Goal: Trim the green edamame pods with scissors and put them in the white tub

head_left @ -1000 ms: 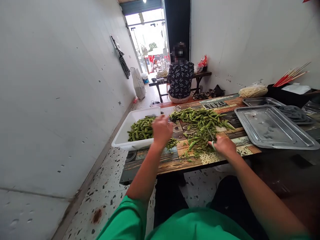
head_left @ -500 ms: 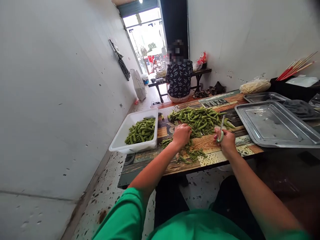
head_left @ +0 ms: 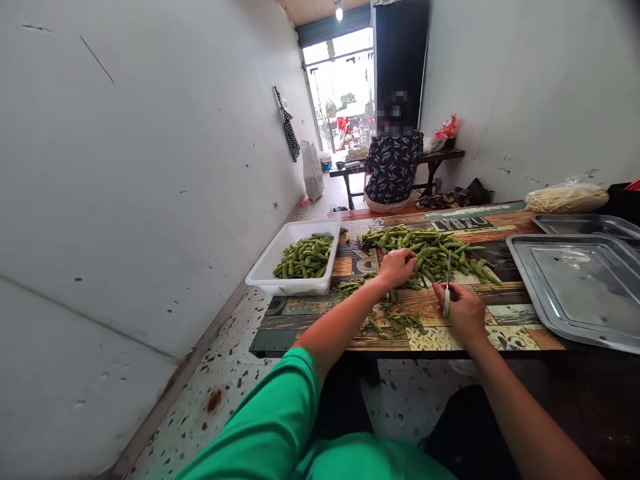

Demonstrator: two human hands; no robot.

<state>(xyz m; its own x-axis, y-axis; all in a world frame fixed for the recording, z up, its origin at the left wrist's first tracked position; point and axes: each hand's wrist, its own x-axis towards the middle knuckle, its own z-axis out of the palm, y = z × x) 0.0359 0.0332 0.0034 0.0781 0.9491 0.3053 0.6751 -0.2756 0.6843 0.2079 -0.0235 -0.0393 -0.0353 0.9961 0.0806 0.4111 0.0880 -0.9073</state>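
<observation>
A heap of green bean pods (head_left: 430,250) lies in the middle of the patterned wooden table (head_left: 515,317). My left hand (head_left: 396,267) rests on the near edge of that heap, fingers curled around pods. My right hand (head_left: 463,310) grips a pair of green-handled scissors (head_left: 447,287), blades pointing up and away toward the heap. Small cut scraps of pods (head_left: 395,323) lie on the table between my hands. A white plastic tub (head_left: 273,270) at the table's left end holds more pods.
Two steel trays (head_left: 575,293) lie at the right of the table, with a bag of pale sprouts (head_left: 567,197) behind them. A person in a patterned shirt (head_left: 393,167) sits beyond the table, facing away. A white wall runs along the left.
My left hand has come back from over the white tub to the heap of pods. My right hand has lifted the scissors so that their blades point up. The camera has swung to the left.
</observation>
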